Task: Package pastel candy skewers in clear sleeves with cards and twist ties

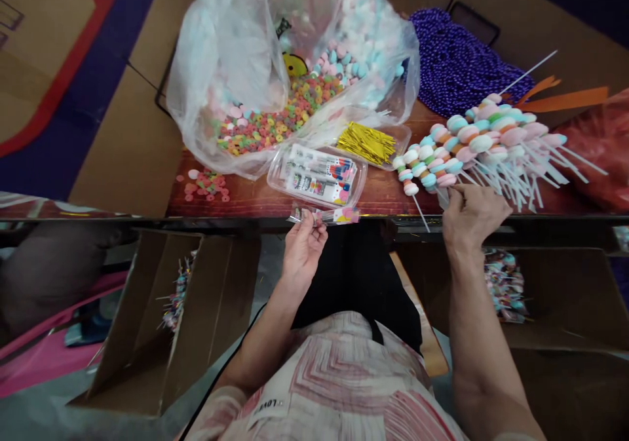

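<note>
My left hand (pixel 305 248) pinches a clear printed wrapper (pixel 344 215) at the table's front edge, just below a plastic tray of printed wrappers (pixel 322 173). To the right, my right hand (pixel 474 215) is closed at the sticks under a pile of candy skewers (pixel 484 133) in pink, blue, white and orange; what its fingers grip is hidden. One skewer (pixel 410 179) lies at the pile's left end, its stick over the table edge. Gold twist ties (pixel 366 143) sit in a clear tray between the wrappers and the skewers.
A large plastic bag (pixel 230 54) holds ring candies and marshmallows. Loose candies (pixel 209 185) lie left of it. Purple cord (pixel 455 61) is heaped at the back right, near orange strips (pixel 565 100). Below the table, cardboard boxes (pixel 211 303) flank my legs.
</note>
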Demonstrator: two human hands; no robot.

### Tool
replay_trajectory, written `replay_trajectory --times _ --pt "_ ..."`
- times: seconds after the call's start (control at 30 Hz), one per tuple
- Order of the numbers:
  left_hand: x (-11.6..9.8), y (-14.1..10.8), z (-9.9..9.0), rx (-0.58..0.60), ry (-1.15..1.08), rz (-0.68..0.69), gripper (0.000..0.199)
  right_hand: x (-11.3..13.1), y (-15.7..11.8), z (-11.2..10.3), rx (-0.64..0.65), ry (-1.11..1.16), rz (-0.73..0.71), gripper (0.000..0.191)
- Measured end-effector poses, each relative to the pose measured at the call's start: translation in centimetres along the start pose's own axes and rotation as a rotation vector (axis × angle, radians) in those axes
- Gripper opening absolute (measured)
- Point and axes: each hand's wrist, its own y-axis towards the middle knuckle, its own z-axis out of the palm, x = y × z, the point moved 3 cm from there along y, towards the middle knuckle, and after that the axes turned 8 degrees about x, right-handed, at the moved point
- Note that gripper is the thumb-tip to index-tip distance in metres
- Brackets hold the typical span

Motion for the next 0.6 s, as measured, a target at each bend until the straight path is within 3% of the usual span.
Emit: replay_trajectory --times 0.17,0.37,0.6 --pt "-0.4 0.1 -0.2 -0.026 -0.072 0.022 0.027 3.6 -1.8 -2.2 -0.043 0.211 -0.151 0.016" --pt "-1.2 0.7 -0.9 -0.071 -0.101 0.087 0.026 8.8 -6.5 -5.0 0.210 0.508 -0.346 0.010" --pt "-1.4 1.0 -2.1 -0.007 0.030 0.183 0.037 9.6 -7.8 -5.5 0.340 0.535 -0.476 0.012"
